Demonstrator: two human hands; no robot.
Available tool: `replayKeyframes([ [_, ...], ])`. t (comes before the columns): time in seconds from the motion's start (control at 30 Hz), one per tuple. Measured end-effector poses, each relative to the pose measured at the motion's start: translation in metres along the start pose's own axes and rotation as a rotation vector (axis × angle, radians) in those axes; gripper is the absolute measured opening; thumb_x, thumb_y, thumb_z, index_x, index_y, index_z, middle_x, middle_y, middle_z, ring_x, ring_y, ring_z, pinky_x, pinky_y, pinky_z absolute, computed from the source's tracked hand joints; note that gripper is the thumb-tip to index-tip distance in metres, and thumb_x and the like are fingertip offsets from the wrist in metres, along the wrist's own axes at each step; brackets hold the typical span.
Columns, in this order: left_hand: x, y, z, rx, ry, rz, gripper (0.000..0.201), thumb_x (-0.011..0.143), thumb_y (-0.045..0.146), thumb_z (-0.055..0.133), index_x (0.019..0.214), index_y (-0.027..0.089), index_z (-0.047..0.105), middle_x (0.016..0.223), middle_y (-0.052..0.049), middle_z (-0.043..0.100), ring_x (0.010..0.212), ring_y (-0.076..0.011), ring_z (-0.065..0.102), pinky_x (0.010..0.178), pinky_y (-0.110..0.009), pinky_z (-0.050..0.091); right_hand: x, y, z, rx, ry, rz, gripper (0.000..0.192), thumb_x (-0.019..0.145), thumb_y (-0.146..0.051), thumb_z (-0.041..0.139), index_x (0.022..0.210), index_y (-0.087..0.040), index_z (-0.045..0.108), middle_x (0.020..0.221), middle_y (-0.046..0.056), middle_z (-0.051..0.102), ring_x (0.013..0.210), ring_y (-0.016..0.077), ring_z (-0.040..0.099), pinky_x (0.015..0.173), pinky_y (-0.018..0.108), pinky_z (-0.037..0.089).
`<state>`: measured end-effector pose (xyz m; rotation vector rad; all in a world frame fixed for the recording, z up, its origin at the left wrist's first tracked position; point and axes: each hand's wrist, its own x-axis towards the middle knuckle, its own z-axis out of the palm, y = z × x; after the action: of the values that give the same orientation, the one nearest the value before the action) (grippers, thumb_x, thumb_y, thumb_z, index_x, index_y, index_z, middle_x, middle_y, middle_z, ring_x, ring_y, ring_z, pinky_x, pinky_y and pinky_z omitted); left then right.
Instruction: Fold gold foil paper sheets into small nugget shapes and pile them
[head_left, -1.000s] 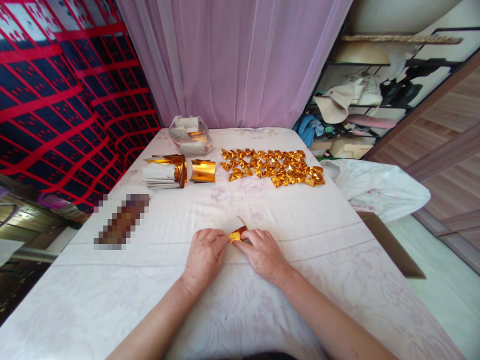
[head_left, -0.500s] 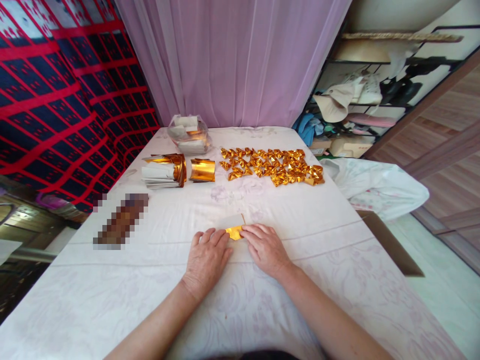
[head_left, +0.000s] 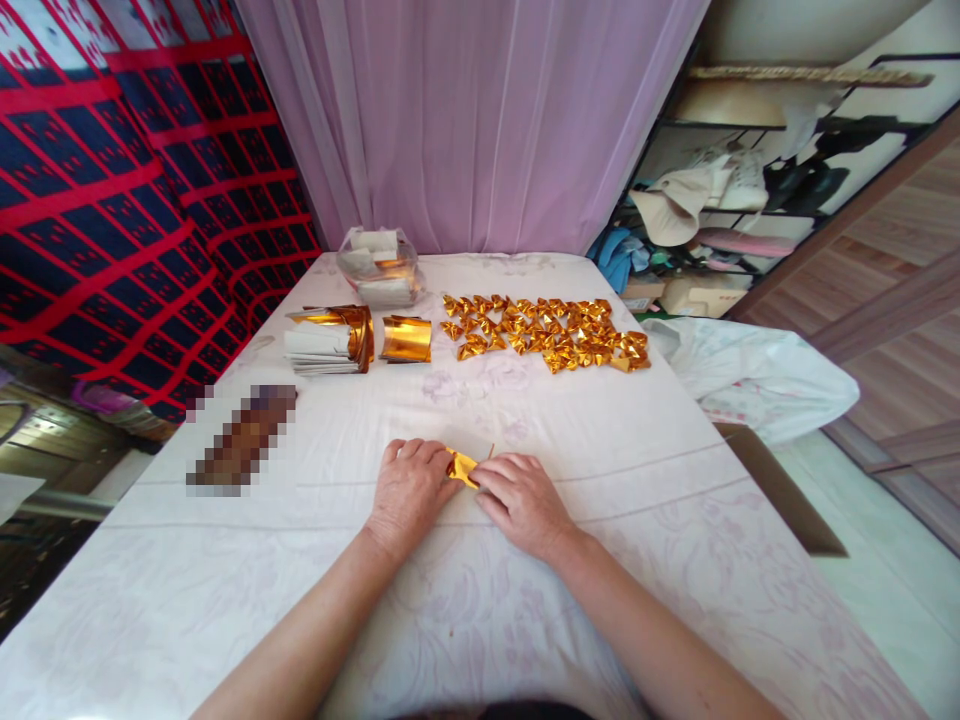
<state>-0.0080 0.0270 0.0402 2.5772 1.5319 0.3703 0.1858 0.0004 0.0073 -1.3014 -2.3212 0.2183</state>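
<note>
A small piece of gold foil paper (head_left: 464,468), partly folded, is held between my two hands low over the middle of the table. My left hand (head_left: 411,492) grips its left end, with the fingers curled over it. On the other end, my right hand (head_left: 523,500) pinches the paper between thumb and fingers. My fingers cover both ends of the piece. Beyond it lie rows of folded gold paper pieces (head_left: 536,330). To their left are a small stack of gold sheets (head_left: 406,340) and a thicker stack of white-backed gold sheets (head_left: 330,342).
A clear plastic bag (head_left: 379,268) with more sheets stands at the table's back left. A pixelated brown item (head_left: 244,440) lies on the left of the patterned white tablecloth (head_left: 300,590). Off the right edge are a white plastic bag (head_left: 772,375) and shelves with shoes and a cap (head_left: 671,205).
The gold paper has tilted and its white flap no longer shows behind it. Both hands have closed in more on its ends, my left hand moving slightly up.
</note>
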Motion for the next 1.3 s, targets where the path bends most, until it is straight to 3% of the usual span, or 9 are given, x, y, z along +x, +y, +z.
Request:
replayKeyframes([
  [0.3,0.002,-0.003,0.004,0.04,0.012,0.025,0.019,0.091,0.039,0.059,0.099,0.024,0.067,0.104,-0.005,0.071,0.099,-0.0253,0.061,0.094,-0.044,0.033,0.006,0.007,-0.005,-0.037,-0.026,-0.072,0.018,0.089,-0.023,0.063,0.106,-0.024,0.067,0.103,0.004,0.069,0.093,0.0183,0.059,0.079,0.033,0.04],
  [0.47,0.0,-0.004,0.004,0.007,0.019,0.007,0.02,0.091,0.04,0.058,0.1,0.024,0.068,0.106,-0.005,0.071,0.1,-0.0243,0.062,0.094,-0.043,0.033,0.008,0.011,-0.002,-0.145,0.028,-0.178,0.012,0.092,-0.021,0.059,0.099,-0.022,0.068,0.093,0.004,0.068,0.086,0.0169,0.057,0.074,0.032,0.037],
  [0.63,-0.003,-0.003,0.005,-0.018,0.022,-0.025,0.018,0.093,0.037,0.055,0.099,0.024,0.067,0.106,-0.004,0.071,0.099,-0.0235,0.061,0.091,-0.042,0.034,0.007,0.004,0.001,-0.186,0.047,-0.24,0.017,0.096,-0.021,0.05,0.09,-0.021,0.067,0.082,0.002,0.066,0.078,0.0164,0.054,0.072,0.033,0.034],
  [0.8,-0.006,-0.002,0.008,-0.033,0.019,-0.043,0.015,0.09,0.033,0.058,0.101,0.023,0.065,0.11,-0.004,0.07,0.101,-0.0237,0.06,0.092,-0.043,0.034,0.006,0.001,0.002,-0.173,0.026,-0.188,0.016,0.096,-0.023,0.052,0.088,-0.02,0.066,0.081,0.002,0.065,0.077,0.0162,0.053,0.07,0.032,0.032],
  [1.03,-0.005,-0.003,0.011,-0.066,0.034,-0.069,0.013,0.088,0.03,0.061,0.098,0.023,0.064,0.109,-0.003,0.069,0.102,-0.0234,0.058,0.09,-0.041,0.035,0.003,0.002,-0.002,-0.069,-0.016,-0.145,0.01,0.092,-0.027,0.06,0.095,-0.02,0.067,0.094,0.003,0.067,0.087,0.0175,0.055,0.076,0.031,0.037],
  [1.3,-0.003,-0.006,0.013,-0.11,0.041,-0.089,0.007,0.087,0.028,0.062,0.092,0.024,0.064,0.102,-0.001,0.07,0.098,-0.0223,0.058,0.089,-0.041,0.035,0.008,0.001,0.0,-0.18,0.034,-0.224,0.01,0.093,-0.024,0.058,0.088,-0.022,0.067,0.083,0.001,0.066,0.077,0.0156,0.054,0.07,0.032,0.034],
])
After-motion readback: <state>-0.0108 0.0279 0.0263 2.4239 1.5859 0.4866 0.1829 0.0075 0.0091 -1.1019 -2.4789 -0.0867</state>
